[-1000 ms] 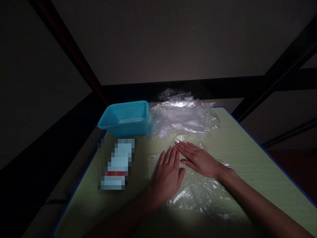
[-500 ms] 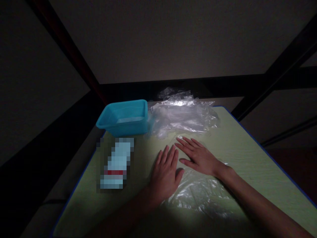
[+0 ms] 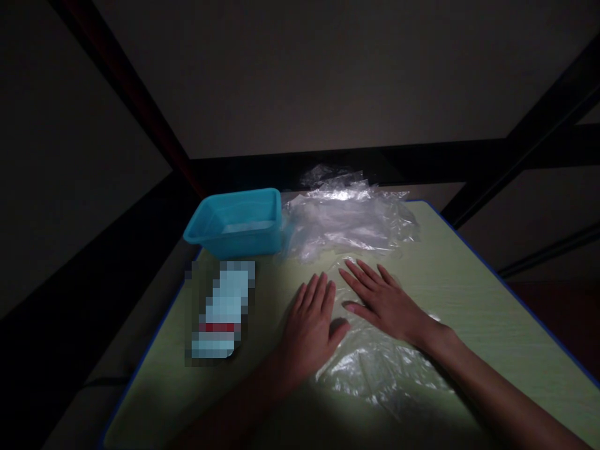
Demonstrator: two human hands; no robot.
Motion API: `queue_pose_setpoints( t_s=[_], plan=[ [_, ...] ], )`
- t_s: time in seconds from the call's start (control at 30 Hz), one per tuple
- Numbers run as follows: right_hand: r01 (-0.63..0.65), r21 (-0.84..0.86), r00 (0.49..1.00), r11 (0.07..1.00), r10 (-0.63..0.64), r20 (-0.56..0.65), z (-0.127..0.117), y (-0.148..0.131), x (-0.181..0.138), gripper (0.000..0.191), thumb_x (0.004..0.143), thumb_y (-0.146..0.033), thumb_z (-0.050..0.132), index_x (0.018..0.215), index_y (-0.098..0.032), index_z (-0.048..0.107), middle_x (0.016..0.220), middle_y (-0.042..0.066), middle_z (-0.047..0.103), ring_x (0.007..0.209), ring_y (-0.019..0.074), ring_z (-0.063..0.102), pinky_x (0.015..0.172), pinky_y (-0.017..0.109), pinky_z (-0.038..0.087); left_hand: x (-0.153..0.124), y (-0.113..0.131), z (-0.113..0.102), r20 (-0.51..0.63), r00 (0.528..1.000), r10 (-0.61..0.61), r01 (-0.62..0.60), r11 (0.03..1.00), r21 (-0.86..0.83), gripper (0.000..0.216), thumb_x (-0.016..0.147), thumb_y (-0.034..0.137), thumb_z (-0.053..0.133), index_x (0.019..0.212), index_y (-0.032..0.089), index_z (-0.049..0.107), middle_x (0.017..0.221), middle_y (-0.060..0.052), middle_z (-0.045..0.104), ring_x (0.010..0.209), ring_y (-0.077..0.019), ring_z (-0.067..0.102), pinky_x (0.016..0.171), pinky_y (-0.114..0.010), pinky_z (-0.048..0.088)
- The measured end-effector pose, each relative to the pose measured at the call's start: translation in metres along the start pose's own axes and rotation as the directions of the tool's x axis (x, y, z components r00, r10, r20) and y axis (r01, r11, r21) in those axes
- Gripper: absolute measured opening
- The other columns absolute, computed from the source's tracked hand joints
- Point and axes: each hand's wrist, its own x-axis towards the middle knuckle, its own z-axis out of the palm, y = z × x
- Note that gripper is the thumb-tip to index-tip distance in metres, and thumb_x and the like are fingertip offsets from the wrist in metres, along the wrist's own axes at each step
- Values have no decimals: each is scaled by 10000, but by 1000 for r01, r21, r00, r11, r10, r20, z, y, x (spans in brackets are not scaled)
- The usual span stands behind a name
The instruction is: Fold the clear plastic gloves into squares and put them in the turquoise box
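Observation:
A clear plastic bag point(image 3: 375, 369) lies spread on the light green table point(image 3: 473, 294) in front of me. My left hand point(image 3: 312, 328) rests palm down at the bag's left edge, fingers stretched out and thumb apart. Flat on the bag's upper part is my right hand point(image 3: 384, 303), its fingers spread. Neither hand grips anything. Both hands cover parts of the bag, so its full outline is hidden. Just beyond them sits a pile of clear plastic bags point(image 3: 347, 225), crinkled and shiny.
A blue plastic basin point(image 3: 239, 240) stands at the far left, touching the pile's left side. Nearer me on the left lies a pale blue oblong item point(image 3: 227, 303), blurred by pixelation, with a red band. The table has a blue edge; a wall rises behind it.
My right hand has slid slightly right across the bag, widening the gap to my left hand. The left hand has barely moved.

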Motion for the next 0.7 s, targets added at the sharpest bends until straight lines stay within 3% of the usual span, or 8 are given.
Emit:
queue_pose_setpoints(
  t_s=[0.37, 0.57, 0.7],
  plan=[
    [-63, -10, 998, 998, 63, -17, -8, 10, -5, 711, 850, -625, 292, 1379, -151, 331, 1426, 160, 322, 1307, 320, 289, 1020, 566, 258, 4, -13, 0, -50, 998, -33, 35, 999, 27, 690, 848, 525, 416, 1342, 51, 326, 1437, -191, 291, 1345, -300, 224, 1068, -487, 271],
    [38, -4, 987, 999, -38, -156, -14, 15, -1, 428, 910, -392, 397, 1280, -193, 477, 1358, 114, 458, 1250, 265, 403, 1008, 523, 312, 12, -26, -4, -186, 982, -40, 34, 999, -34, 379, 870, 260, 473, 1230, 142, 482, 1382, -154, 403, 1296, -277, 343, 1039, -480, 327],
    [107, 5, 977, 994, -104, -188, -14, 14, 1, 401, 904, -345, 431, 1265, -179, 484, 1318, 105, 505, 1218, 246, 442, 993, 506, 347, 14, -34, -2, -257, 964, -68, 41, 993, -108, 354, 822, 155, 527, 1175, 132, 518, 1291, -148, 504, 1216, -257, 447, 1006, -439, 386]
  ],
)
